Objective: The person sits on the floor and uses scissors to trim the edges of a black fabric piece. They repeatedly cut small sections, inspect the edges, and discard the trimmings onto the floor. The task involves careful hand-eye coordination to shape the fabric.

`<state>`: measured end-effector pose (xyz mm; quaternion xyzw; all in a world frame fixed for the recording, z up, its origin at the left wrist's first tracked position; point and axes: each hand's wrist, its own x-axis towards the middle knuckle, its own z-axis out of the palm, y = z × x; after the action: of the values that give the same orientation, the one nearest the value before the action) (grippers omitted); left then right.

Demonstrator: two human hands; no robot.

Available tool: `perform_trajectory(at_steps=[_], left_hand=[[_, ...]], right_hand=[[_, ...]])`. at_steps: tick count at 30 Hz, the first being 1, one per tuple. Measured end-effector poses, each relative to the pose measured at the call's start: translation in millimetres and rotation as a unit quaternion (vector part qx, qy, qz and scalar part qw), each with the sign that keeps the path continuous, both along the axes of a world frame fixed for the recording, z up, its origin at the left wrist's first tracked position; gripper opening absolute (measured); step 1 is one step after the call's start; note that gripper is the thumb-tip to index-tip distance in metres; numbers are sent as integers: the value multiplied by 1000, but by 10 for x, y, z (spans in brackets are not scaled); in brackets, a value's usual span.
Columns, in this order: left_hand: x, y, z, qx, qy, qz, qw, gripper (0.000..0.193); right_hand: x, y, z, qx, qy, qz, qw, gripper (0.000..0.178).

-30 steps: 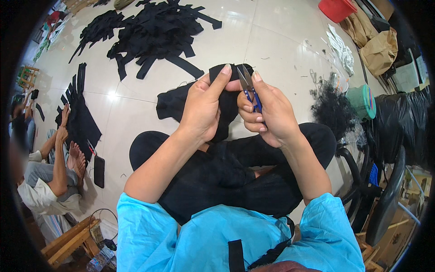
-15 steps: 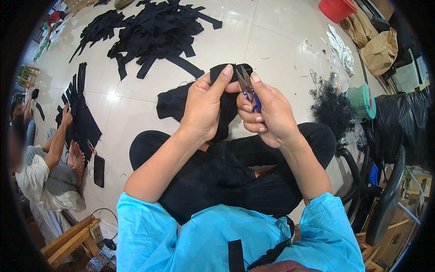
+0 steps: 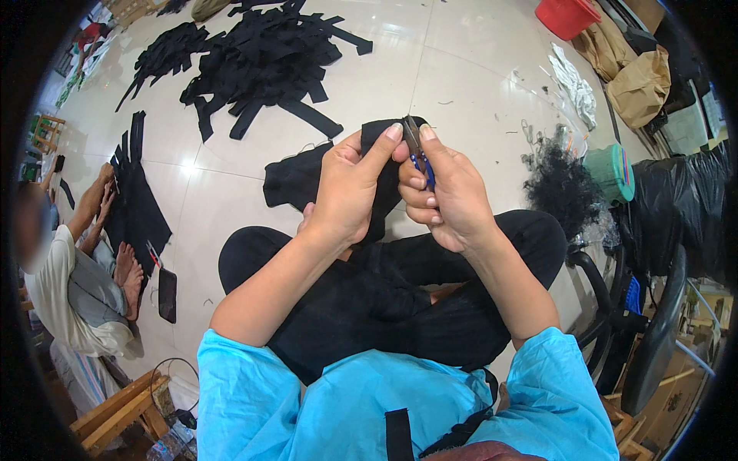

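Observation:
My left hand [image 3: 350,180] pinches the upper edge of a black fabric piece [image 3: 298,178] between thumb and fingers. The rest of the cloth hangs below and spreads to the left over the floor in front of my crossed legs. In my right hand [image 3: 450,180] are small thread snips [image 3: 419,152] with blue handles, their blades pointing up. The blades are nearly closed at the fabric's edge, right beside my left thumb. Whether a thread lies between them is too small to tell.
A large heap of black fabric pieces [image 3: 261,58] lies ahead to the left. At the left a co-worker [image 3: 77,284] sits handling black cloth [image 3: 137,192], near a phone [image 3: 167,294]. Black thread scraps [image 3: 565,180] and a green tub [image 3: 610,173] stand right, beside a chair base [image 3: 615,315].
The snips' blades have closed from a wider gap. Both my hands have shifted slightly, with the cloth still held. The co-worker at the left has leaned and moved their hands on the black cloth.

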<state>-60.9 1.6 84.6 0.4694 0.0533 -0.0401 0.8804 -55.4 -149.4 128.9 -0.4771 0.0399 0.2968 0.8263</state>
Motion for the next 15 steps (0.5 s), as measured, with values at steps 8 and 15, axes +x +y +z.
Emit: perform_trajectory(at_steps=[8,15], left_hand=[[-83,-28,44,14,-32,12,999,20],[-110,-13,132,93,-18,49,994,25]], right_hand=[[-25,19,21,-12,5,-17,1000,45],[54,-361,42,-8,-186,-113,976,38]])
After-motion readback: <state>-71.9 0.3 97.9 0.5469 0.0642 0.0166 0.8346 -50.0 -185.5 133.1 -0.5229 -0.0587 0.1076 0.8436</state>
